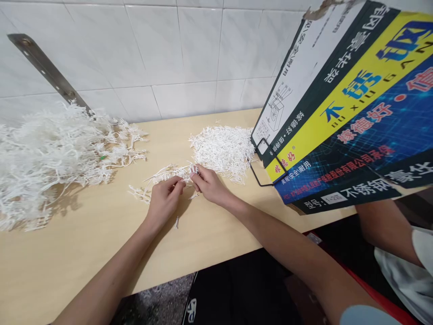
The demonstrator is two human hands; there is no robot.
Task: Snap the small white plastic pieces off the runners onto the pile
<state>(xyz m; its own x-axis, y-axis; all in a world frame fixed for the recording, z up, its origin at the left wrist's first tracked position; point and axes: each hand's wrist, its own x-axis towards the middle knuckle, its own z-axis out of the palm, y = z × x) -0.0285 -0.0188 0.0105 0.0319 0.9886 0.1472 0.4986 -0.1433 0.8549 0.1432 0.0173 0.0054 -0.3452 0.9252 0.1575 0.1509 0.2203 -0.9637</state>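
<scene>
My left hand (166, 195) is closed in a pinch on a branched white plastic strip (158, 176), whose thin side prongs stick out above and to the left. Close by on the right, my right hand (208, 183) is also closed, thumb and fingers pinching small white pieces at the strip's right end. A pile of short loose white plastic pieces (223, 151) lies just beyond my right hand. To the left spreads a big tangled heap of uncut white plastic strips (61, 153). One small loose piece (176, 222) rests on the table below my hands.
The light wood table (216, 241) stands against a white tiled wall (189, 49). A large printed cardboard box (352, 104) leans over the right side, a black wire frame (260, 174) at its corner. A metal bracket (50, 74) is on the wall. Another person's arm (389, 230) shows at the right.
</scene>
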